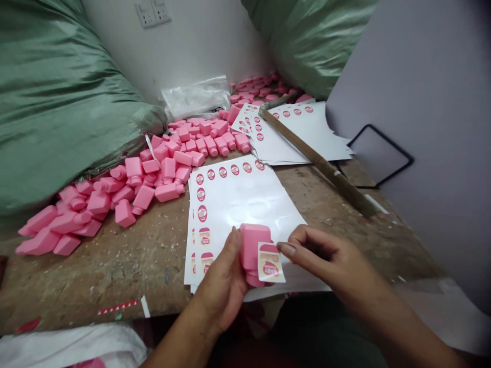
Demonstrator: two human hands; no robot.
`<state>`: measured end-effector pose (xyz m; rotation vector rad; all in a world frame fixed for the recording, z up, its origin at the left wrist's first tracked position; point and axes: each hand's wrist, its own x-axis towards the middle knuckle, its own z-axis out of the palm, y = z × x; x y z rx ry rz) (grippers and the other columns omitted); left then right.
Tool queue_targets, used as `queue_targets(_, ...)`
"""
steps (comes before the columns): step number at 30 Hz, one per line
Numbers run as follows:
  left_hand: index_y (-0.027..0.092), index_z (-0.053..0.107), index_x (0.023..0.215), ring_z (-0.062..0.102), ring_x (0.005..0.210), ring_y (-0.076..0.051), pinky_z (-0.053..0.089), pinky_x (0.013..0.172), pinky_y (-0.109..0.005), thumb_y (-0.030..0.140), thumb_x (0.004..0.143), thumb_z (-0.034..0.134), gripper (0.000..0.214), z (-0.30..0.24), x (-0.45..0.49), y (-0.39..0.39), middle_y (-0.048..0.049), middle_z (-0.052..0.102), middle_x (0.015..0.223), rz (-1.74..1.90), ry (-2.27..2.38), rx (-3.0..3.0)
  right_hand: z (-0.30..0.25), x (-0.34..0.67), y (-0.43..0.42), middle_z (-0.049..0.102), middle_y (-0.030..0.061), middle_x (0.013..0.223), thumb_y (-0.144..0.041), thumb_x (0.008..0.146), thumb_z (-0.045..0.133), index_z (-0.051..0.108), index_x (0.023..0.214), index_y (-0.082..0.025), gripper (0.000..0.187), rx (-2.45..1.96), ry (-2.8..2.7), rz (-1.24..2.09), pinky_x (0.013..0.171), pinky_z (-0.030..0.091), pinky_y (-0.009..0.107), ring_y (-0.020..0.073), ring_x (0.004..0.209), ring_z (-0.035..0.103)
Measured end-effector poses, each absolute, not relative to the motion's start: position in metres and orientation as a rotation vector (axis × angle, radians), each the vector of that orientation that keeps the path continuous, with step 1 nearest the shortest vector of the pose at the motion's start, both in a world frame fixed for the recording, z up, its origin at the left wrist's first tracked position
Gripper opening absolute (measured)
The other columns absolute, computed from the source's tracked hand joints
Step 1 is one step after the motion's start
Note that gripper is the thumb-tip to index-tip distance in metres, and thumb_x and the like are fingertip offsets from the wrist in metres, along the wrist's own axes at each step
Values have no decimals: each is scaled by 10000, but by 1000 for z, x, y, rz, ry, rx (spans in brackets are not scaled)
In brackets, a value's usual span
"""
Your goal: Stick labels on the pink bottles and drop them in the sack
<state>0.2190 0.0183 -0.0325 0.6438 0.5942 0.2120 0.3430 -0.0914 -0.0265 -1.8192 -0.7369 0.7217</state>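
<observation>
Pink plastic bottle (251, 245), gripped in left hand (220, 289), long axis running away from the person, neck end nearest them; adhesive label (271, 263) pinched by right hand (322, 253) against bottle's right side, above label sheets (240, 199) on tabletop (115, 266).

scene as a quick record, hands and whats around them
left hand: holds pink bottle
right hand: pinches label at the bottle's side
under hands: label sheets
surface: bench
nearby: bottle pile, stick, green sacks
</observation>
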Motion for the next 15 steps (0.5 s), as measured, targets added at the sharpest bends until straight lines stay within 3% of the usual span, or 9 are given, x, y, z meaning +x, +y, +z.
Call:
queue_targets(6, 147, 592, 1158, 564, 882, -183, 474, 678, -277, 616, 845, 511, 569, -31, 216, 15, -130, 605, 1122, 199, 564, 621, -27, 343, -84, 432, -32, 497, -584, 701, 631, 488, 522, -219, 430, -1846, -766, 624, 438, 335, 243, 113, 470, 395)
queue_targets(15, 142, 605, 1110, 535, 844, -156, 456, 714, -278, 582, 886, 468, 513, -34, 215, 14, -112, 593, 1071, 202, 541, 676, -32, 344, -83, 436, -36, 497, -550, 713, 611, 483, 535, -218, 398, -1882, -759, 595, 443, 327, 244, 111, 471, 390)
